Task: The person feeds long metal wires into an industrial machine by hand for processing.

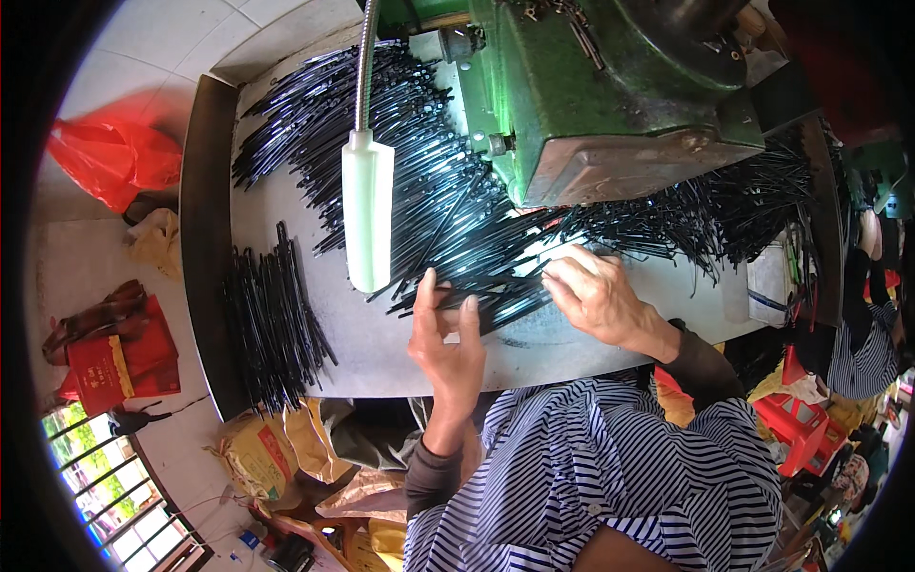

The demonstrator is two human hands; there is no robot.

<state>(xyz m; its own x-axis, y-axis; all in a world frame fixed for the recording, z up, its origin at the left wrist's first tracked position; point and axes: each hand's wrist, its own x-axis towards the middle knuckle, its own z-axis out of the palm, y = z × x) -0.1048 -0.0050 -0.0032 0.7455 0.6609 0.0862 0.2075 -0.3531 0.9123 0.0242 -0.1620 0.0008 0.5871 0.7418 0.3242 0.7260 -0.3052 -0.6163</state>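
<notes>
Thin black metal rods (pixel 381 124) lie in a large heap across the metal worktable (pixel 438 367), under and in front of a green machine (pixel 610 124). At the near edge of the heap my left hand (pixel 443 348) is upright, thumb and index finger apart, beside the rods' ends. My right hand (pixel 605 300) is palm down to its right, below the machine head. Its fingers are curled and pinched together at the rods; whatever they hold is too small to make out. The machine's underside and working point are hidden from view.
A lit white lamp (pixel 368 214) on a flexible neck hangs over the heap. A separate bundle of rods (pixel 272 324) lies at left, by the table's raised dark rim (pixel 205 238). More rods (pixel 753 205) are piled at right. Red bags (pixel 119 157) and sacks (pixel 257 458) stand around.
</notes>
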